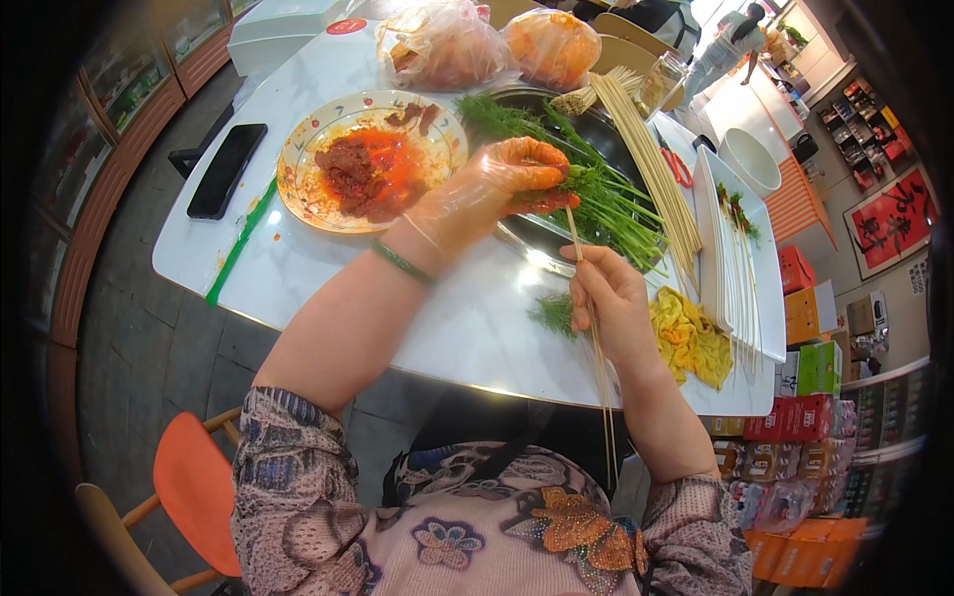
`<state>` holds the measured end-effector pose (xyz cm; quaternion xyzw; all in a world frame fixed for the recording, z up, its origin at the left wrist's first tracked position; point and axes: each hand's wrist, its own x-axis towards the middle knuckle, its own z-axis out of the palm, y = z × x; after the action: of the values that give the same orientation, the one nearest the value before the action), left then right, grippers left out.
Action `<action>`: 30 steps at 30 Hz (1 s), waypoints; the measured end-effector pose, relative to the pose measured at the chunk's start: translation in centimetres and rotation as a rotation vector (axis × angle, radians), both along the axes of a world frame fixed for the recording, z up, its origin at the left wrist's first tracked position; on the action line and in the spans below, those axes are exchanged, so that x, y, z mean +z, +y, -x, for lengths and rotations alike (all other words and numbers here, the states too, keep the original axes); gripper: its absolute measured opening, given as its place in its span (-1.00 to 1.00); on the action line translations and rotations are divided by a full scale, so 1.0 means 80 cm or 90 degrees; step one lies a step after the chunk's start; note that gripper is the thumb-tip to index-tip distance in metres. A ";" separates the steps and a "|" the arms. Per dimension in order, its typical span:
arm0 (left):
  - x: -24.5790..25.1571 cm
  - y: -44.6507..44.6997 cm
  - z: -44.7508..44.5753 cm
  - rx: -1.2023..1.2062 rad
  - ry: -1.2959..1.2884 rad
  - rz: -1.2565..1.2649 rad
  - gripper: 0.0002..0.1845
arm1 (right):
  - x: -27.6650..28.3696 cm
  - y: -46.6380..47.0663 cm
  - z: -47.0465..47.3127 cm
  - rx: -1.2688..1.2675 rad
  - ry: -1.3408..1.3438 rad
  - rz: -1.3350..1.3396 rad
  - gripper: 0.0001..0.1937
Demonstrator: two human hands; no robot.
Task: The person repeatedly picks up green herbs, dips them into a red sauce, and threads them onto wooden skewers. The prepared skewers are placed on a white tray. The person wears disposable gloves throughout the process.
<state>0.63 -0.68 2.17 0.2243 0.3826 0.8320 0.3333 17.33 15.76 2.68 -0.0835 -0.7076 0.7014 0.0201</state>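
Note:
My left hand [477, 190], in a clear plastic glove stained orange, pinches a small piece of red, sauced meat [550, 203] at the upper end of thin wooden skewers [596, 343]. Below it, my bare right hand [613, 302] grips those skewers, whose lower ends point towards my lap. Just behind the fingers, feathery dill-like greens [615, 205] lie across a dark, shiny metal tray [533, 253]. To the left stands a patterned plate [297, 197] with marinated meat [346, 175] in red oil. My left glove hides part of the tray.
A bundle of bare skewers [645, 164] rests along the tray. Beyond are red-handled scissors [677, 167] and a white dish [713, 276] with several loaded skewers [736, 212]. A yellow cloth [689, 339], a phone [227, 171], a green strip [242, 242] and filled plastic bags [443, 45] also lie around.

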 end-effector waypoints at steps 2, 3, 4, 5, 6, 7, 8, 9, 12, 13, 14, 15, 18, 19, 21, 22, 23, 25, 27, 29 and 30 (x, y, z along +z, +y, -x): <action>0.000 -0.001 0.000 0.001 0.002 -0.003 -0.85 | 0.002 -0.003 -0.001 -0.005 -0.001 -0.005 -0.76; 0.000 0.000 -0.001 0.003 0.001 0.000 -0.85 | 0.003 -0.004 -0.002 -0.008 -0.001 -0.007 -0.76; 0.001 0.000 -0.001 0.005 0.000 0.003 -0.85 | 0.002 -0.004 -0.002 -0.008 0.003 -0.010 -0.77; 0.002 0.000 -0.002 0.007 -0.001 0.007 -0.84 | 0.002 -0.003 -0.002 -0.007 0.007 -0.014 -0.77; 0.001 0.001 -0.002 0.010 -0.001 0.009 -0.84 | 0.001 -0.003 -0.002 -0.006 0.011 -0.017 -0.77; 0.000 0.001 -0.001 0.013 -0.001 0.011 -0.84 | 0.002 -0.004 -0.003 -0.003 0.016 -0.028 -0.77; 0.000 0.001 -0.001 0.015 -0.001 0.013 -0.84 | 0.002 -0.004 -0.004 0.000 0.021 -0.039 -0.78; 0.000 0.001 -0.001 0.015 0.000 0.014 -0.84 | 0.003 -0.005 -0.004 0.003 0.026 -0.050 -0.78; 0.000 0.001 -0.001 0.012 -0.002 0.014 -0.85 | 0.004 -0.003 -0.002 0.010 0.029 -0.064 -0.78; -0.001 0.001 -0.001 0.010 -0.005 0.013 -0.85 | 0.005 -0.003 -0.002 0.013 0.029 -0.056 -0.78; -0.002 0.001 -0.001 0.008 -0.007 0.011 -0.85 | 0.005 -0.003 -0.001 0.017 0.029 -0.048 -0.78; -0.002 0.001 0.000 0.010 -0.005 0.015 -0.85 | 0.005 -0.003 -0.001 0.019 0.029 -0.040 -0.78; -0.004 0.002 0.001 0.010 -0.003 0.023 -0.84 | 0.003 -0.004 -0.001 0.008 0.021 -0.024 -0.78; -0.004 0.002 0.001 0.006 -0.005 0.024 -0.84 | 0.003 -0.005 -0.001 0.005 0.021 -0.023 -0.79; -0.006 0.003 0.003 0.000 -0.008 0.024 -0.83 | 0.004 -0.006 -0.001 0.002 0.022 -0.019 -0.80; -0.007 0.003 0.003 -0.003 -0.009 0.024 -0.82 | 0.004 -0.007 0.000 0.001 0.025 -0.022 -0.80; -0.009 0.003 0.004 -0.005 -0.011 0.023 -0.81 | 0.004 -0.007 0.000 0.000 0.028 -0.025 -0.80; -0.010 0.003 0.004 -0.019 -0.001 0.022 -0.80 | 0.005 -0.007 0.000 -0.003 0.033 -0.030 -0.80; -0.010 0.003 0.004 -0.024 0.007 0.027 -0.79 | 0.006 -0.007 0.001 -0.005 0.037 -0.033 -0.80; -0.009 0.002 0.003 -0.021 0.013 0.038 -0.78 | 0.006 -0.007 0.001 -0.009 0.042 -0.035 -0.80; -0.007 0.003 0.002 -0.018 0.018 0.044 -0.78 | 0.006 -0.006 0.001 -0.012 0.044 -0.037 -0.80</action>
<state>0.47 -0.46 1.57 0.2297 0.4124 0.8104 0.3469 17.22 15.25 3.16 -0.0652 -0.7258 0.6827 0.0536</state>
